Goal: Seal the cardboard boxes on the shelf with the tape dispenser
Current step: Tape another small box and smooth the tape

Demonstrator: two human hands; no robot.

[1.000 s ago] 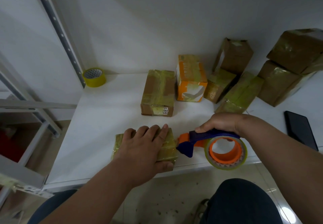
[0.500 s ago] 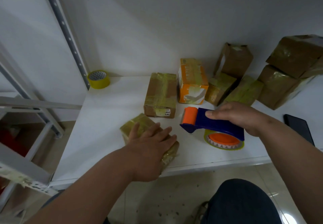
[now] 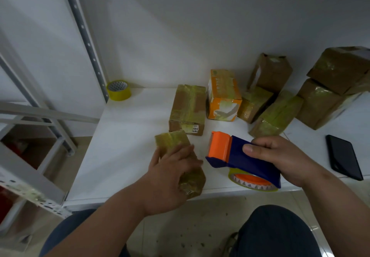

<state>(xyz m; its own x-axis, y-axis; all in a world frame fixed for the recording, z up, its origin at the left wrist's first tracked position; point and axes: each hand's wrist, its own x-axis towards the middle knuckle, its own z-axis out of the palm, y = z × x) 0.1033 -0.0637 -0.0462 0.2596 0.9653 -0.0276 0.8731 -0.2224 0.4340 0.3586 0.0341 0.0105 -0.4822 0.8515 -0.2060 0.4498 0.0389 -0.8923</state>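
Here the left hand [image 3: 170, 174] grips the taped box [image 3: 180, 156]; the right hand [image 3: 280, 158] clasps the tape dispenser [image 3: 236, 156].

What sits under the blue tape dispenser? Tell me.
Under the tape dispenser hangs its yellowish tape roll on an orange hub, above the white shelf. The right hand hides the handle.

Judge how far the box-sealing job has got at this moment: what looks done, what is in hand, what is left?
Done: the boxes at the back, such as the orange box, already carry tape. In hand: the left hand holds the small taped box while the right hand grips the tape dispenser beside it, not touching. Left: whether any seam remains open cannot be told.
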